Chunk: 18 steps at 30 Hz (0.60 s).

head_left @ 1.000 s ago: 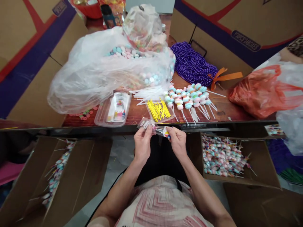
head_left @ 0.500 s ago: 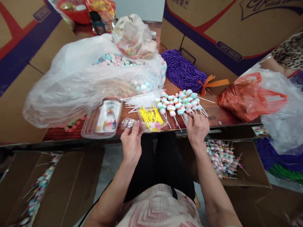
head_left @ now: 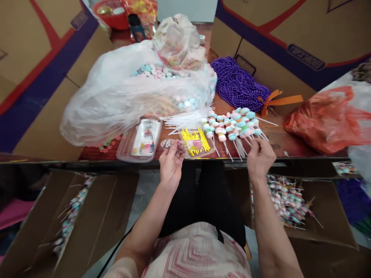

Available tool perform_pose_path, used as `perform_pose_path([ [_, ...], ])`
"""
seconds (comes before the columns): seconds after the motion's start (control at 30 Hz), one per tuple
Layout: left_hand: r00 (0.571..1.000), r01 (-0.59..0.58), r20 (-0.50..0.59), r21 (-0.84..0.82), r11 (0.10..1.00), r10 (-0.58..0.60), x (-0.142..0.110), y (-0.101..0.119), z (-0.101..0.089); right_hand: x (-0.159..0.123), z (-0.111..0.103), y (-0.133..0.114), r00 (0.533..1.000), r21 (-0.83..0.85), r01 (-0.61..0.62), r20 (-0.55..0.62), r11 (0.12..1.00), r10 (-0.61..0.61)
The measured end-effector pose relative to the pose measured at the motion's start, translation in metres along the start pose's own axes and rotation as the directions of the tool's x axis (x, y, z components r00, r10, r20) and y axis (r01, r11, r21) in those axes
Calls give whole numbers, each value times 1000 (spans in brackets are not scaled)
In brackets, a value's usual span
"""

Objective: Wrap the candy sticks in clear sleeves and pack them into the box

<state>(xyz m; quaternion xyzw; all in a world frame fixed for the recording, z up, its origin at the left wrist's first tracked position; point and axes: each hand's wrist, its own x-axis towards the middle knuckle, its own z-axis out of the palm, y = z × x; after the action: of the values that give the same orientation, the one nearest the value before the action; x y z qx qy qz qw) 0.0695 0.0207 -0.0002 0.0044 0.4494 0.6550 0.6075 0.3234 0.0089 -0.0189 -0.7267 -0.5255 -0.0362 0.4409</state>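
Note:
My left hand [head_left: 171, 164] pinches a small clear printed plastic bag [head_left: 167, 143] at the table's front edge. Beside it, a clear tray of yellow twist ties [head_left: 199, 143] has a pink-printed piece of film across its front. My right hand [head_left: 261, 160] is closed at the white stick ends of the candy skewers [head_left: 232, 125], which carry pastel pink, blue and white sweets and lie in a pile. Its fingertips are partly hidden, but they seem to grip one stick. Left of the ties, a clear plastic tub [head_left: 123, 148] holds a stack of printed bags [head_left: 147, 139].
Behind lie a large translucent bag of sweets [head_left: 113, 85], loose white sticks [head_left: 174, 121] and purple bead strings [head_left: 239, 83]. A red plastic bag [head_left: 324, 123] sits at right. Below the table edge, cardboard boxes [head_left: 327, 208] hold finished-looking skewers [head_left: 290, 200]. Large cartons [head_left: 278, 50] flank the table.
The view has shifted, so the whole scene sits further right. My left hand still holds the small bag, and my right hand is still at the skewers' stick ends.

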Motion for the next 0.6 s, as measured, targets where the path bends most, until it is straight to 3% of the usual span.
perform_pose_path([
  [0.1, 999, 31, -20, -2, 1000, -31, 3, 3, -2, -31, -21, -23, 995, 224, -86, 70, 971, 72],
  [0.2, 999, 27, -23, -7, 1000, -27, 3, 5, -4, -61, -35, -44, 980, 318, -107, 193, 942, 47],
  [0.3, 1000, 3, 2, 17, 1000, -3, 2, 4, -8, -76, -39, -51, 974, 299, -15, 221, 954, -54],
  [0.47, 998, -47, 49, 46, 998, 45, 2, 2, -15, -74, -43, -46, 940, 211, 197, 238, 957, -246],
  [0.6, 985, -128, 128, 85, 988, 116, 4, 2, -21, -70, -48, -45, 897, 227, 251, 310, 941, -314],
])
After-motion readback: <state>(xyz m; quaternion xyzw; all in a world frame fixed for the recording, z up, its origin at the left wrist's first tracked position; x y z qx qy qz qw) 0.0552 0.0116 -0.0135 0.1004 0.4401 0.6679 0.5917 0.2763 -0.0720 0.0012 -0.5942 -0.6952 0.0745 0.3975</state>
